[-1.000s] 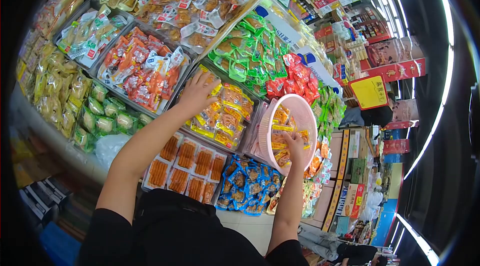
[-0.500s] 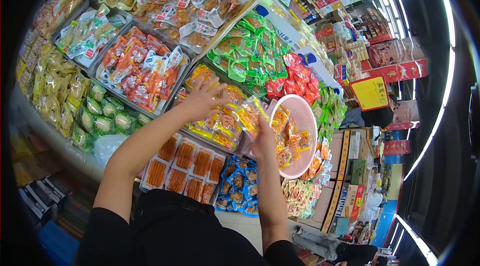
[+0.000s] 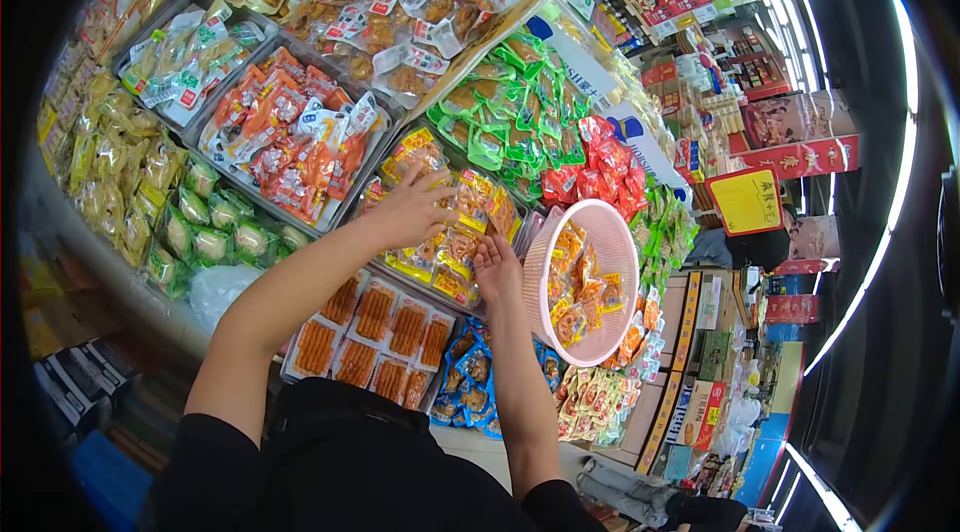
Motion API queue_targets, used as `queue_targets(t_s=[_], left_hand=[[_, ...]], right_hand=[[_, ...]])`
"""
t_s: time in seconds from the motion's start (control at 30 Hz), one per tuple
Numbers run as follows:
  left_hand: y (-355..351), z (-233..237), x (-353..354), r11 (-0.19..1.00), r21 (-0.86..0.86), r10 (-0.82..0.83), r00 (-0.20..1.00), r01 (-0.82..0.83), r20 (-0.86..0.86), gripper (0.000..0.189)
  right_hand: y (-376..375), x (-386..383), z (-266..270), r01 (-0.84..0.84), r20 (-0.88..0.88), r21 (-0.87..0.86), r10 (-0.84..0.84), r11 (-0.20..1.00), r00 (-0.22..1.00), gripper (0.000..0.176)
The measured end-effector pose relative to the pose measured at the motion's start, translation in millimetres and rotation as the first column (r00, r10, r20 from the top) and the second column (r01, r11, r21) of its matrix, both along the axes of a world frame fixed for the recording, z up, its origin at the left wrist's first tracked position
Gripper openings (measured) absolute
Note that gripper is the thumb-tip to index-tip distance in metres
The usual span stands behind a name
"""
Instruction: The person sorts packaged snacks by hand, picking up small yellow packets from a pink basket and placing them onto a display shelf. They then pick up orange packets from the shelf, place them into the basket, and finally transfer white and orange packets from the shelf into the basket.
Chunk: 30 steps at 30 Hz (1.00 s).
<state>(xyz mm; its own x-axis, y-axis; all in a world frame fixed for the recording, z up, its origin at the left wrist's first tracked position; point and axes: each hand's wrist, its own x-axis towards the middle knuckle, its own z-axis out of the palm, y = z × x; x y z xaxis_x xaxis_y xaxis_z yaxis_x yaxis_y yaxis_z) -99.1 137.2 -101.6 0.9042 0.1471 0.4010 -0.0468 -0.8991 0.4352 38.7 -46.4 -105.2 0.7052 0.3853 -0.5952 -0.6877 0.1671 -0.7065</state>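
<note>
Yellow snack packets (image 3: 468, 217): lying heaped beneath the left hand and just beyond the right hand's fingertips, the heap seeming to be stretching away from both wrists.
Pink basket (image 3: 612, 257): leaning tilted just right of the right hand, carrying similar packets.
Left hand (image 3: 415, 210): resting on the heap, the nearer one, fingers curling over packets; whether it is gripping any is unclear.
Right hand (image 3: 497, 270): hovering at the heap's near edge, palm spreading wide, holding nothing.
</note>
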Motion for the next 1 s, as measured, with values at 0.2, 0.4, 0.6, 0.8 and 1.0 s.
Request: queue_targets(t_s=[0.2, 0.4, 0.6, 0.8, 1.0], left_hand=[[0, 3, 1, 1.0, 0.006, 0.009, 1.0, -0.009, -0.014, 0.019], [2, 7, -1, 0.997, -0.077, 0.005, 0.999, -0.008, -0.037, 0.022], [3, 8, -1, 0.993, -0.114, 0.018, 0.999, -0.023, -0.049, 0.029], [3, 11, -2, 0.988, -0.143, 0.051, 0.998, -0.055, -0.027, 0.037], [5, 8, -1, 0.99, -0.134, 0.032, 0.999, -0.037, -0.042, 0.033]], right_hand=[[12, -13, 23, -0.132, 0.055, -0.073, 0.136, 0.989, 0.989, 0.022], [29, -9, 26, -0.174, 0.097, -0.195, 0.195, 0.965, 0.976, 0.016], [38, -6, 24, -0.304, 0.177, -0.196, 0.339, 0.932, 0.924, 0.011], [43, -9, 31, -0.251, 0.377, -0.207, 0.314, 0.945, 0.871, 0.01], [28, -19, 42, -0.267, 0.379, -0.518, 0.497, 0.813, 0.78, 0.022]])
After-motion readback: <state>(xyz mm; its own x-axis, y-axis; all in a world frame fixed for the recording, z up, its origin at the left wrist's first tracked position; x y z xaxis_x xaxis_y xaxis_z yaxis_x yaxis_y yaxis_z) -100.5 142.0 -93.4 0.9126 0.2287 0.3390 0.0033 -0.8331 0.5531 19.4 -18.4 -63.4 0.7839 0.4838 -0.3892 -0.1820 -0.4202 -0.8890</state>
